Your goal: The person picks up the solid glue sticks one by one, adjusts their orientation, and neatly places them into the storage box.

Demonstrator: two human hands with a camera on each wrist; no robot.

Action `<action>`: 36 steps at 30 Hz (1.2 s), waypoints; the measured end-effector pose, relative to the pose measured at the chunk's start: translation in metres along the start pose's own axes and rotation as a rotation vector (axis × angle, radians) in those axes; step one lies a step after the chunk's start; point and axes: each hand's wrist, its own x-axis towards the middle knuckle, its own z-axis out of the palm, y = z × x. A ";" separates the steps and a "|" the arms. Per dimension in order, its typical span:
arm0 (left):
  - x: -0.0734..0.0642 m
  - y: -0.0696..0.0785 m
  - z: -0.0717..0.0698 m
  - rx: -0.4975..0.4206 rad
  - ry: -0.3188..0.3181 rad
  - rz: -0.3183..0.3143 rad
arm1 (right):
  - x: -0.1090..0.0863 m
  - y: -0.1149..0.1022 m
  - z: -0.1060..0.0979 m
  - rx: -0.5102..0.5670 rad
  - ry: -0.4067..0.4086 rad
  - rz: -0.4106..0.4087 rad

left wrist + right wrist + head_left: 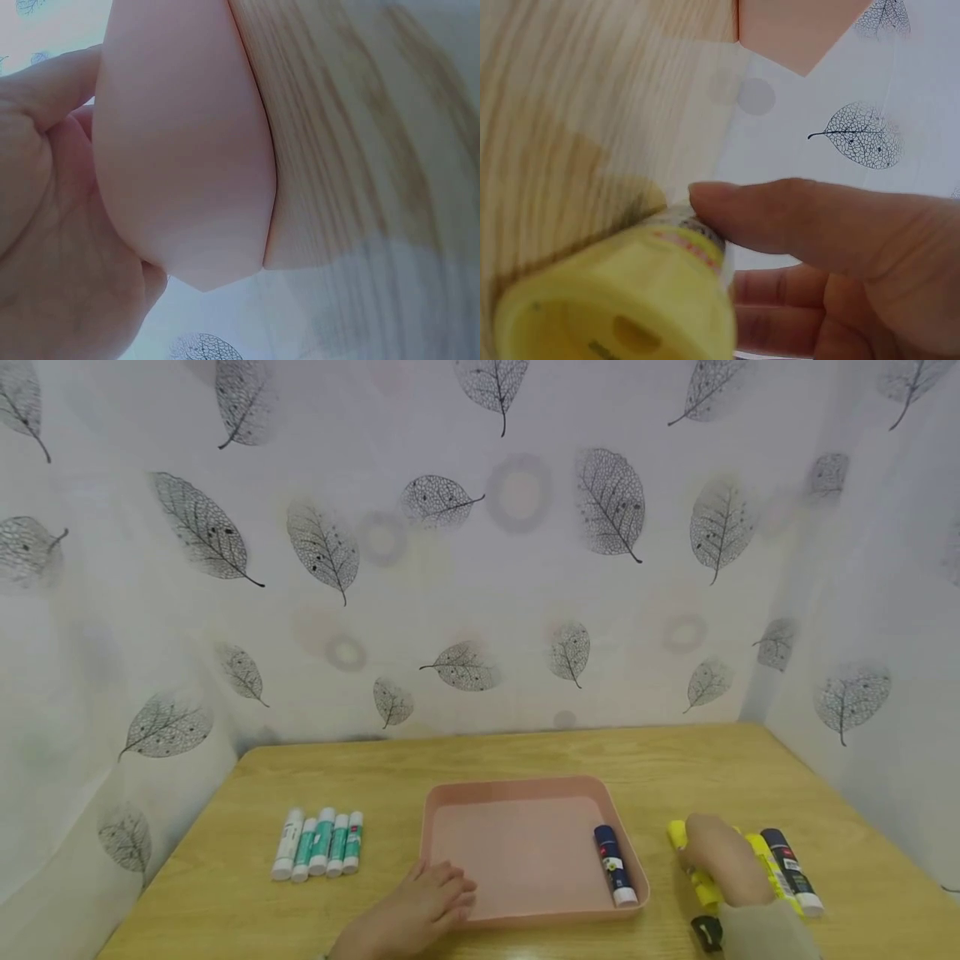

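Note:
A pink tray [525,852] lies on the table, holding one dark blue glue stick [615,867] along its right side. My left hand [416,906] rests at the tray's front left corner, its fingers extended over the rim; the left wrist view shows the palm beside the tray wall [187,150]. Right of the tray, my right hand [723,858] pinches a yellow glue stick [703,889] between thumb and fingers. Close up, that stick's hollow yellow end [615,300] faces the right wrist camera, with the thumb [757,217] against its labelled body.
More yellow glue sticks [772,864], partly hidden by the right hand, lie beside a black one with a white end [792,875]. On the left, several white and green glue sticks [321,842] lie in a row. A leaf-patterned curtain [465,568] hangs behind the wooden table [382,777].

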 end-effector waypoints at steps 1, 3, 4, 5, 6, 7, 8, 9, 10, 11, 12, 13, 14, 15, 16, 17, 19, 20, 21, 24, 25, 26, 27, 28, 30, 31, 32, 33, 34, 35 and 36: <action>0.000 0.000 0.000 -0.001 0.000 0.000 | 0.001 0.000 0.001 0.000 -0.002 0.001; 0.000 -0.001 0.001 0.003 0.005 0.005 | 0.002 -0.001 0.003 -0.007 -0.004 -0.001; 0.000 -0.001 0.001 0.002 0.007 0.007 | 0.003 -0.002 0.003 -0.012 -0.006 -0.001; 0.000 -0.001 0.002 0.003 0.008 0.008 | 0.004 -0.002 0.004 -0.016 -0.010 0.003; 0.000 -0.002 0.002 0.002 0.009 0.008 | 0.004 -0.002 0.004 -0.021 -0.013 0.006; 0.000 -0.002 0.002 0.002 0.008 0.007 | 0.005 -0.003 0.004 -0.023 -0.017 0.010; -0.001 -0.002 0.002 0.002 0.008 0.007 | 0.005 -0.003 0.004 -0.026 -0.020 0.013; -0.001 -0.002 0.002 0.002 0.008 0.006 | 0.005 -0.004 0.004 -0.027 -0.022 0.016; -0.001 -0.002 0.002 0.000 0.006 0.002 | 0.005 -0.004 0.004 -0.027 -0.021 0.014; -0.001 -0.002 0.002 0.001 0.004 -0.001 | 0.004 -0.005 0.004 -0.025 -0.017 0.011; -0.002 -0.002 0.002 -0.002 0.002 -0.006 | 0.004 -0.005 0.005 -0.020 -0.013 0.008; -0.002 -0.002 0.001 -0.003 0.003 -0.007 | 0.004 -0.006 0.005 -0.017 -0.009 0.005; -0.002 -0.002 0.001 -0.002 0.005 -0.007 | 0.003 -0.006 0.005 -0.015 -0.005 0.002; -0.002 -0.002 0.001 0.000 0.007 -0.008 | 0.003 -0.006 0.005 -0.012 -0.001 0.001; -0.002 -0.002 0.001 0.000 0.007 -0.009 | 0.003 -0.006 0.005 -0.013 0.002 -0.001; -0.002 -0.002 0.002 0.002 0.010 -0.007 | 0.003 -0.006 0.005 -0.012 0.003 0.002; -0.002 -0.001 0.002 0.007 0.014 -0.005 | 0.003 -0.007 0.005 -0.015 0.000 0.011; -0.002 -0.001 0.002 0.009 0.012 -0.006 | 0.003 -0.007 0.004 -0.017 0.000 0.012; -0.002 -0.001 0.002 0.010 0.012 -0.007 | 0.004 -0.008 0.003 -0.020 0.004 0.013; -0.001 0.000 0.002 0.005 0.001 -0.016 | 0.004 -0.009 0.001 -0.020 0.024 0.009; -0.001 0.000 0.002 0.005 -0.002 -0.018 | 0.004 -0.009 0.000 -0.021 0.035 0.008; -0.001 0.000 0.002 0.007 -0.002 -0.017 | 0.004 -0.009 -0.001 -0.022 0.046 0.004; -0.001 0.001 0.001 0.003 -0.005 -0.020 | 0.004 -0.010 -0.002 -0.018 0.056 0.004; -0.001 0.001 0.001 0.002 -0.007 -0.022 | 0.003 -0.010 -0.004 -0.012 0.068 0.000; -0.001 0.001 0.001 -0.002 -0.009 -0.024 | 0.002 -0.012 -0.007 0.002 0.091 -0.005; -0.001 0.001 0.000 -0.001 -0.006 -0.021 | 0.000 -0.013 -0.009 0.007 0.101 -0.011; -0.001 0.001 0.000 -0.004 -0.005 -0.021 | -0.001 -0.015 -0.011 0.018 0.114 -0.019; -0.002 0.001 0.000 -0.006 -0.005 -0.021 | -0.003 -0.016 -0.014 0.028 0.131 -0.029; -0.002 0.001 0.000 -0.001 -0.003 -0.018 | -0.005 -0.018 -0.016 0.035 0.147 -0.038; -0.002 0.001 0.000 0.003 0.001 -0.015 | -0.007 -0.020 -0.019 0.038 0.160 -0.045; -0.002 0.001 0.000 0.007 0.006 -0.010 | -0.008 -0.022 -0.021 0.044 0.169 -0.051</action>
